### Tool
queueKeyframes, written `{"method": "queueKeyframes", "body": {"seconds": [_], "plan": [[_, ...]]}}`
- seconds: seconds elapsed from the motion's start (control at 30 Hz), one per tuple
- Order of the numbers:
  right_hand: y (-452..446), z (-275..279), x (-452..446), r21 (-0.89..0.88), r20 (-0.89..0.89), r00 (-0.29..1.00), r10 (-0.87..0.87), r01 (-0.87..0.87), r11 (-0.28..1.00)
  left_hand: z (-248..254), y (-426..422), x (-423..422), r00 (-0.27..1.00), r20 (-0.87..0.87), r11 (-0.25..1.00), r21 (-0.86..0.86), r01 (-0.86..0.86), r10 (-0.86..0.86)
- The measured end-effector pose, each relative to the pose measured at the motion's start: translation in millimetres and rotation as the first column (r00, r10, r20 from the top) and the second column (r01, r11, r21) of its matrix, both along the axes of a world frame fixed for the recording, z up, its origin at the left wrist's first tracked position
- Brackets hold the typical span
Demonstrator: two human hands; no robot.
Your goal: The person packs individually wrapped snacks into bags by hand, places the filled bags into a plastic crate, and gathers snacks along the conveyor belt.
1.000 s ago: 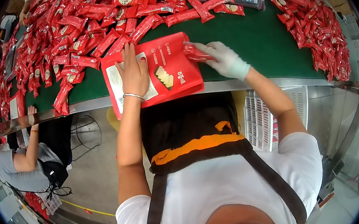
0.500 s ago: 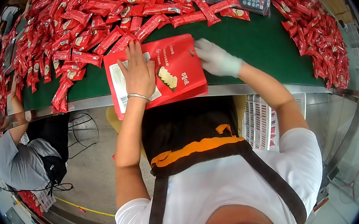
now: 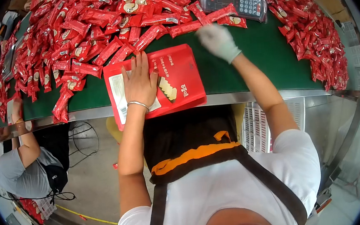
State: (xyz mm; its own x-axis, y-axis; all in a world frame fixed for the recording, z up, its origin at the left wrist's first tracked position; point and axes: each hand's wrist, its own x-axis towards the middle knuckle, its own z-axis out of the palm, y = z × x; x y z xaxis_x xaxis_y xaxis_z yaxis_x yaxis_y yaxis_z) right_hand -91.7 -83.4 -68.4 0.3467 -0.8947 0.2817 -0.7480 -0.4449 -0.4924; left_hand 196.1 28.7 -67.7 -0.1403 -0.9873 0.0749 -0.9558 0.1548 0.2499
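Observation:
My left hand (image 3: 140, 85), bare with a bracelet at the wrist, lies flat with fingers stretched out on a red printed pouch (image 3: 186, 70). The pouch rests on the green table top at its front edge, and a white label (image 3: 118, 97) shows partly under the hand. My right hand (image 3: 218, 41) wears a white glove and is off the pouch, up and to its right. It is close to several small red snack packets (image 3: 186, 28) by the scale. Its fingers are blurred, so I cannot see whether they hold anything.
A large heap of red packets (image 3: 87, 21) covers the back left, and another heap (image 3: 312, 37) lies at the right. A digital scale (image 3: 238, 1) stands at the back. A co-worker (image 3: 27, 166) sits at the left. White crates (image 3: 254, 126) stand below the table.
My right hand has left the pouch's right edge and moved up towards the packets by the scale. My left hand stays on the pouch. The camera view has shifted slightly.

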Motion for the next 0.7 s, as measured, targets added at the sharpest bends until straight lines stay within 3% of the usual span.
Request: {"method": "queueKeyframes", "body": {"seconds": [0.03, 0.07, 0.17, 0.27, 0.33, 0.37, 0.4, 0.47, 0.5, 0.67, 0.7], "plan": [[-17, 5, -12, -0.094, -0.058, 0.972, -0.228, 0.222, 0.971, -2, 2, -1, 1.0, -0.004, 1.0, 0.006, -0.001, 0.001], [-28, -8, -19, -0.319, -0.05, 0.947, -0.318, 0.287, 0.903, -4, 2, -1, 1.0, 0.015, 1.0, 0.003, 0.004, -0.004], [-47, -27, -18, -0.251, -0.189, 0.958, -0.217, 0.167, 0.954, -1, 1, 1, 1.0, 0.027, 1.0, -0.015, -0.009, 0.01], [-38, 0, -15, 0.004, -0.219, 0.923, -0.318, 0.326, 0.945, -8, 1, 3, 0.998, -0.054, 0.998, -0.055, -0.031, 0.028], [-27, 10, -28, -0.179, -0.088, 0.963, -0.253, 0.234, 0.956, -7, -1, 6, 0.992, -0.12, 0.993, -0.104, -0.052, 0.039], [-24, 13, -30, -0.215, 0.055, 0.995, -0.088, 0.098, 0.972, -5, -2, 6, 0.986, -0.165, 0.996, -0.075, -0.045, 0.032], [-28, 13, -25, -0.215, 0.052, 0.996, -0.079, 0.088, 0.973, -5, 0, 7, 0.978, -0.207, 0.999, -0.041, -0.033, 0.024], [-38, 3, -11, -0.241, -0.145, 0.941, 0.307, -0.334, 0.911, -6, 0, 7, 0.98, -0.198, 0.999, -0.019, -0.038, 0.034], [-44, -7, -2, -0.217, -0.29, 0.903, 0.318, -0.385, 0.897, -7, -1, 6, 0.981, -0.189, 0.999, -0.002, -0.041, 0.04], [-60, -15, -6, -0.128, -0.296, 0.86, 0.416, -0.467, 0.875, -10, -1, 7, 0.985, -0.168, 0.999, 0.016, -0.049, 0.051], [-54, -10, -7, -0.033, -0.291, 0.852, 0.435, -0.463, 0.886, -10, -3, 7, 0.984, -0.17, 0.999, 0.01, -0.046, 0.047]]}}
